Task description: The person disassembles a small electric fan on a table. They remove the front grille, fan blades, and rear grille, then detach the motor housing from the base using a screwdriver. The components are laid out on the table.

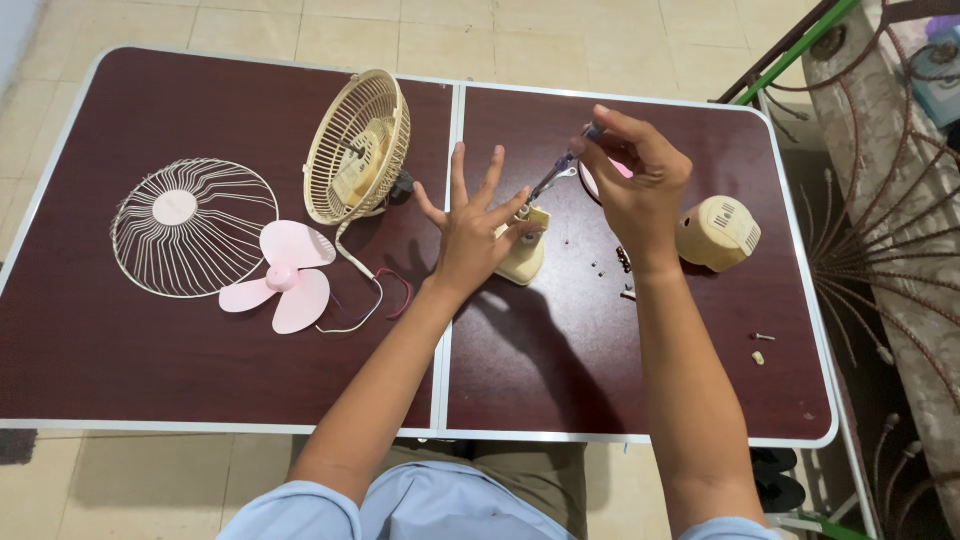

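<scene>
My left hand [472, 228] rests with fingers spread on a small cream fan base part [524, 258] near the middle of the dark red folding table [150, 370]. My right hand [632, 180] grips the handle of a screwdriver [556, 177], whose tip points down into the cream part. Behind my right hand peeks a pink round piece [590, 183]. The cream rear fan cage with motor [357, 148] stands tilted to the left, its wires [372, 295] trailing on the table.
A cream front grille [190, 228] and a pink fan blade [283, 274] lie at left. A cream motor cover [717, 232] sits at right, with loose screws [624, 262] nearby. A metal bed frame [880, 230] stands beyond the table's right edge.
</scene>
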